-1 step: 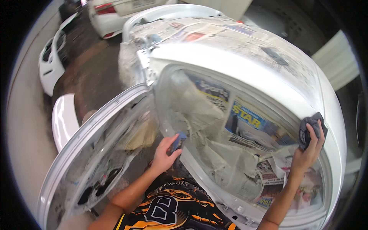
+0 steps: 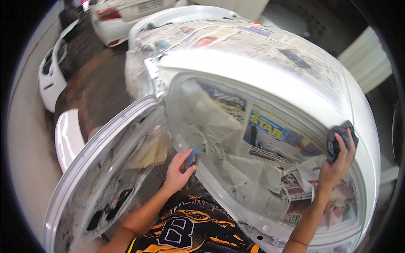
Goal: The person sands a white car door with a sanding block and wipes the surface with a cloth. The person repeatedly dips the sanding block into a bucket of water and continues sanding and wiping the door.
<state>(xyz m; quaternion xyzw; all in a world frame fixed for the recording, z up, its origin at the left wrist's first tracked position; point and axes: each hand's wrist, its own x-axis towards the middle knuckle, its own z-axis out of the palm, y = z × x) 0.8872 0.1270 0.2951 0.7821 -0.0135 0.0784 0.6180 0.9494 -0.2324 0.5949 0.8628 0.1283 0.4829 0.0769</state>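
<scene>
Hands well apart, we work at the open side of the white car [image 2: 253, 63]. Our right hand [image 2: 337, 163], right of centre, has its fingers curled over a grey cloth [image 2: 333, 142], which it holds against the right end of the door frame. Our left hand [image 2: 178, 170], just below centre, pinches a small blue piece [image 2: 194, 157] between thumb and fingers beside the frame's near edge (we cannot tell whether the piece touches it, nor quite what it is).

As for what is done, the door [image 2: 107, 126] is swung out at the lower left, newspaper [image 2: 261, 173] fills the opening and more paper [image 2: 249, 40] lies over the top of the car, with a dark patch [image 2: 295, 58] on it. What seems left is the bare white around the opening, though we cannot judge how much of it the cloth has gone over. At the upper left are a bumper [image 2: 51, 86], a white panel [image 2: 68, 137] below it, and a second car [image 2: 126, 25].
</scene>
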